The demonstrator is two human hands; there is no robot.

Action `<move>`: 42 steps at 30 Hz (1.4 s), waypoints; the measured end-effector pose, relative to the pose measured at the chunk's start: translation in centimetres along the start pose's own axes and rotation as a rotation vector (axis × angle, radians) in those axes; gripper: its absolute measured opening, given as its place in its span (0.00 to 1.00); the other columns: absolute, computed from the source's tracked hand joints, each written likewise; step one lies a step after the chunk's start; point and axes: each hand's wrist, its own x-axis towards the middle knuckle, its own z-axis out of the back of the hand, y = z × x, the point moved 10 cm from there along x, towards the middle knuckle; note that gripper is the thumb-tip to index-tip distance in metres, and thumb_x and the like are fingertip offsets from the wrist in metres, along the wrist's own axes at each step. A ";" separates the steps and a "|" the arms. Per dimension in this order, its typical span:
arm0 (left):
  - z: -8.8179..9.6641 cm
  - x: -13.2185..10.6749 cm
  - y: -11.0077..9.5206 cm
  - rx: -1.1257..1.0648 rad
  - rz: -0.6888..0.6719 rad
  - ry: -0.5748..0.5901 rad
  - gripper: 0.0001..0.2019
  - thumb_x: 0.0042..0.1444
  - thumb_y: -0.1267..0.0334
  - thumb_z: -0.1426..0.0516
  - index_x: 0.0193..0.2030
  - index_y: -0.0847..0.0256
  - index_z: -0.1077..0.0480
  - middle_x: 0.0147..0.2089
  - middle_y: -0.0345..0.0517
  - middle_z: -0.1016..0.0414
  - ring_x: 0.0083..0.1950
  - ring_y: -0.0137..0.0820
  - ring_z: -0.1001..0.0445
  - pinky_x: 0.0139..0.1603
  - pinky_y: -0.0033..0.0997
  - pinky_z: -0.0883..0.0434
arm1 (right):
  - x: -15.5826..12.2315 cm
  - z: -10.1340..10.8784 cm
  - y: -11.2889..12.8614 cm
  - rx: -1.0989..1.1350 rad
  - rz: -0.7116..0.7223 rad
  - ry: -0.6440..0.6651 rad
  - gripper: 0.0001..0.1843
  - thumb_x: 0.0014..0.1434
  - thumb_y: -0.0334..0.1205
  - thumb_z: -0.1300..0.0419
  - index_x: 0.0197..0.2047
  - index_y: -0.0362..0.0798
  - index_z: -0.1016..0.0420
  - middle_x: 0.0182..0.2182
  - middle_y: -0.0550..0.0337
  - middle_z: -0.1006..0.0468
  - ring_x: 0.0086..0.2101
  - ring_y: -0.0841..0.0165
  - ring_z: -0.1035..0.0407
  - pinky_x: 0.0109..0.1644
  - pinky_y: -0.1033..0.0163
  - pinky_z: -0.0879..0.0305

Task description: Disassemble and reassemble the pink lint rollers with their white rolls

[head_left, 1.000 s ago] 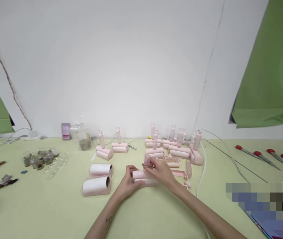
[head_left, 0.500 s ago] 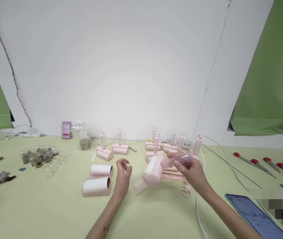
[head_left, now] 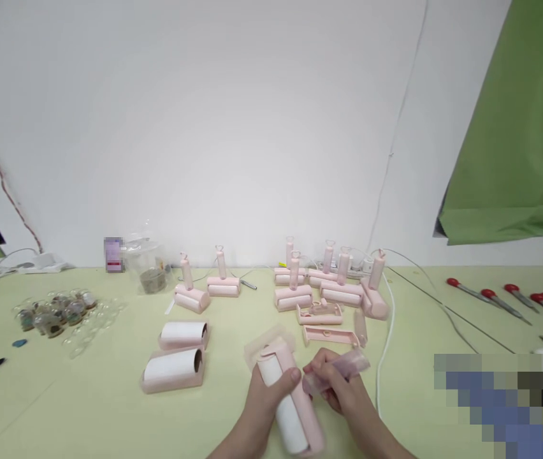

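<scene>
My left hand [head_left: 271, 398] is closed around a pink lint roller [head_left: 290, 408] with a white paper roll, its thumb across the front. The roller is tilted, its far end pointing away from me. My right hand [head_left: 336, 382] is closed on a translucent pink handle [head_left: 348, 370] at the roller's right side. Fingers hide where handle and roller meet, so whether they are joined I cannot tell. Beyond them lie a pink cover piece [head_left: 331, 336], a pink case part [head_left: 319, 313] and a loose translucent handle [head_left: 360, 328].
Several finished-looking lint rollers [head_left: 293, 297] stand by the wall, handles up. Two white-rolled heads [head_left: 173, 368] lie left of my hands. Small glass domes [head_left: 51, 322] are farther left. A white cable [head_left: 385, 357] and red-tipped tools [head_left: 505, 306] lie to the right.
My left hand has gone from free to gripping the lint roller. The roller has come nearer to me and turned. My right hand has moved down, still holding the handle.
</scene>
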 end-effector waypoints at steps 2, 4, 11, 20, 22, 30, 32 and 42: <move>-1.6 -0.4 1.3 -0.017 0.110 0.147 0.17 0.37 0.54 0.37 0.29 0.64 0.34 0.19 0.43 0.30 0.21 0.30 0.32 0.24 0.29 0.34 | -0.6 -1.3 -2.3 0.121 -0.218 0.128 0.17 0.45 0.50 0.50 0.15 0.48 0.41 0.07 0.70 0.45 0.10 0.78 0.59 0.14 0.70 0.62; -2.1 -0.6 2.4 -0.063 0.200 0.192 0.17 0.38 0.53 0.38 0.30 0.63 0.35 0.17 0.41 0.32 0.18 0.29 0.33 0.21 0.29 0.35 | -0.8 -1.7 -2.4 0.149 -0.280 0.198 0.17 0.47 0.51 0.53 0.16 0.48 0.41 0.05 0.73 0.53 0.10 0.78 0.65 0.14 0.70 0.65; 0.2 0.4 3.7 -0.183 0.217 0.049 0.19 0.44 0.52 0.41 0.35 0.59 0.45 0.23 0.45 0.27 0.28 0.37 0.26 0.32 0.38 0.31 | 4.4 5.8 9.5 -0.894 0.376 -0.274 0.14 0.51 0.49 0.48 0.27 0.47 0.36 0.26 0.60 0.31 0.24 0.70 0.38 0.23 0.68 0.48; 0.1 0.0 3.7 -0.109 0.189 0.088 0.22 0.44 0.61 0.40 0.44 0.61 0.44 0.31 0.48 0.26 0.34 0.40 0.25 0.37 0.39 0.32 | 11.1 5.7 8.6 -1.344 0.309 -0.253 0.10 0.41 0.33 0.39 0.31 0.43 0.31 0.36 0.51 0.30 0.29 0.63 0.33 0.27 0.66 0.50; 0.4 0.0 3.2 -0.107 0.157 0.045 0.24 0.43 0.59 0.39 0.45 0.60 0.45 0.32 0.46 0.26 0.35 0.39 0.25 0.36 0.38 0.32 | 11.0 5.6 8.5 -1.360 0.289 -0.252 0.11 0.41 0.34 0.39 0.32 0.43 0.31 0.36 0.51 0.30 0.29 0.62 0.33 0.28 0.66 0.49; 1.3 0.8 -1.3 0.040 -0.014 0.001 0.21 0.42 0.57 0.39 0.41 0.63 0.39 0.36 0.51 0.26 0.36 0.37 0.28 0.38 0.35 0.33 | 4.5 2.6 8.5 -0.975 0.344 -0.024 0.19 0.62 0.46 0.65 0.37 0.48 0.38 0.20 0.65 0.37 0.21 0.71 0.38 0.25 0.68 0.43; 2.0 0.9 -3.2 0.165 -0.127 -0.066 0.19 0.41 0.58 0.40 0.39 0.62 0.38 0.36 0.47 0.27 0.36 0.35 0.29 0.37 0.32 0.34 | 2.4 0.3 6.8 -0.715 0.271 0.187 0.21 0.61 0.51 0.64 0.43 0.47 0.38 0.15 0.70 0.43 0.14 0.73 0.46 0.20 0.69 0.48; 1.7 0.1 -7.0 0.664 -0.386 -0.186 0.08 0.44 0.67 0.45 0.32 0.59 0.41 0.25 0.33 0.38 0.26 0.25 0.37 0.27 0.22 0.38 | -1.5 -3.5 4.0 -0.507 0.169 0.389 0.21 0.58 0.52 0.52 0.39 0.46 0.27 0.17 0.69 0.52 0.19 0.75 0.55 0.21 0.68 0.59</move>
